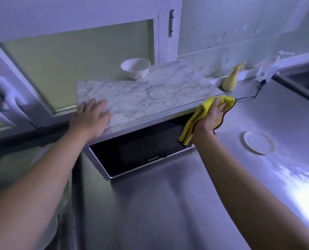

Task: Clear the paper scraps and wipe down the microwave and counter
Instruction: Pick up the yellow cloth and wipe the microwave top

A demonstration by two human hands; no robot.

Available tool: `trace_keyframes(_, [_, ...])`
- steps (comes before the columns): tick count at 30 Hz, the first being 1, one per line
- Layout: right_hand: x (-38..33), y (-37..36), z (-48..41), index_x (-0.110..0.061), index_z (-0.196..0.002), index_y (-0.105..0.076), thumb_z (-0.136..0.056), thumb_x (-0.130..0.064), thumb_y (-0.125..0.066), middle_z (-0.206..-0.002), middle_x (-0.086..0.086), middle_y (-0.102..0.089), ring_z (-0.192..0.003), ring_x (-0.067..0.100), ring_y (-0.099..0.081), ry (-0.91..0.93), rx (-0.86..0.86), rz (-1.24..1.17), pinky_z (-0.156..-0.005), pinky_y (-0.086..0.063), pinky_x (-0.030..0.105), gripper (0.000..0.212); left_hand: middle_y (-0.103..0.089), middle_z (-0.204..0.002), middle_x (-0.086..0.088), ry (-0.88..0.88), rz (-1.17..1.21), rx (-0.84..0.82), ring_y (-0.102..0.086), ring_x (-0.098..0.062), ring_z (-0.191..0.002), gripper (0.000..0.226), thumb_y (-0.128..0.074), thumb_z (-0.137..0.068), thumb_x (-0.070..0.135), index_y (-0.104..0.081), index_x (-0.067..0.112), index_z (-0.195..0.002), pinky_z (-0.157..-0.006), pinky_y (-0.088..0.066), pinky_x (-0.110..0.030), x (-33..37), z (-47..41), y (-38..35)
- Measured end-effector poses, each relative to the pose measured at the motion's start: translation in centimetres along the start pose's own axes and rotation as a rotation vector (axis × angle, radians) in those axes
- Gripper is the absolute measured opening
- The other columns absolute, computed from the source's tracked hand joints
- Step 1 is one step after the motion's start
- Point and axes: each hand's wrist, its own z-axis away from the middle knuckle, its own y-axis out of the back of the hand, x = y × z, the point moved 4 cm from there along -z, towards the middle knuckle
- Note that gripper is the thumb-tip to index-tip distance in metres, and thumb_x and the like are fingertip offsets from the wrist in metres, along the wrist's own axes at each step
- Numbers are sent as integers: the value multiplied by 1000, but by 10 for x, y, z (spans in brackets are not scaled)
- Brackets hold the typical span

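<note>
A microwave [135, 154] with a black glass door stands on the steel counter [168, 204]. Its top is covered by a marble-patterned sheet [150, 94]. My left hand [92, 116] lies flat, fingers apart, on the front left corner of that top. My right hand [210, 116] presses a yellow cloth [195, 123] against the microwave's front right corner; part of the cloth hangs down over the door. No paper scraps show in this view.
A white bowl [136, 68] sits at the back of the microwave top. A yellow spray bottle [231, 80] stands right of the microwave, by the wall, with a black cable [249, 96] beside it. A white plate [259, 142] lies on the counter at right. A window frame with a handle [3, 103] is at left.
</note>
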Motion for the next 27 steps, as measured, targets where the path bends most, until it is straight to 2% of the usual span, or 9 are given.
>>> trace_keyframes(2, [1, -35, 34, -35, -159, -1, -97, -61, -45, -168, -5, 5, -155, 22, 3, 53, 122, 35, -119, -4, 56, 80, -9, -166, 4, -30, 5, -14, -6, -27, -152, 69, -15, -85, 64, -22, 43, -150, -122, -9, -47, -7, -7, -8])
trace_keyframes(5, [24, -59, 70, -32, -159, 1, -97, -55, -51, -168, -5, 5, -155, 20, 3, 124, 236, 45, -120, -5, 58, 84, -8, -166, 4, -46, -18, -3, -5, -27, -152, 62, -17, -91, 62, -18, 44, -150, -121, -9, -50, -6, -12, -12])
trace_keyframes(7, [46, -73, 93, -28, -160, 1, -99, -53, -50, -168, -5, 5, -155, 19, 3, 168, 209, 42, -121, -4, 57, 83, -8, -166, 3, -41, -33, 28, -6, -29, -151, 54, -22, -96, 57, -18, 44, -149, -121, -10, -52, -5, -11, -13])
trace_keyframes(10, [69, -102, 146, -26, -159, 2, -88, -61, -42, -168, -5, 7, -154, 16, 4, 277, 157, 55, -120, 0, 51, 90, -9, -166, 1, -44, 27, 24, -6, -28, -151, 53, -26, -98, 51, -22, 44, -150, -121, -8, -51, -3, -12, -11])
trace_keyframes(14, [104, -132, 203, -34, -151, 11, -78, -71, -28, -167, -7, 14, -152, 8, 12, 340, 57, 42, -120, 8, 44, 91, -25, -162, -2, -65, 367, 60, -14, -23, -150, 65, -31, -80, 33, -47, 34, -143, -122, -11, -42, -11, -11, 1])
trace_keyframes(16, [119, -144, 225, -36, -149, 13, -82, -70, -26, -166, -9, 17, -151, 4, 18, 356, 24, 68, -119, 13, 38, 85, -31, -159, -4, -71, 480, 90, -17, -22, -149, 60, -37, -81, 23, -54, 31, -139, -122, -12, -40, -14, -9, 2])
trace_keyframes(20, [137, -161, 250, -42, -152, 14, -91, -77, -16, -162, -20, 22, -151, 6, 20, 467, 6, 76, -118, 18, 26, 76, -27, -161, -3, -62, 463, 67, -12, -21, -150, 55, -40, -90, 12, -52, 33, -139, -122, -9, -41, -12, -8, 2])
trace_keyframes(24, [171, -159, 253, -27, -156, 17, -98, -55, -26, -165, -6, 22, -154, 26, 16, 723, -31, 265, -120, 11, 51, 78, -19, -163, 3, -51, 391, 36, -4, -19, -151, 57, -34, -94, 12, -44, 39, -143, -122, -4, -43, -8, -5, 3])
trace_keyframes(27, [200, -153, 249, -19, -157, 17, -100, -55, -21, -165, 2, 24, -152, 32, 18, 1022, -101, 445, -118, 8, 59, 77, -17, -164, 4, -46, 387, 40, -2, -18, -152, 57, -31, -95, 13, -43, 41, -142, -123, -3, -43, -6, -2, 4])
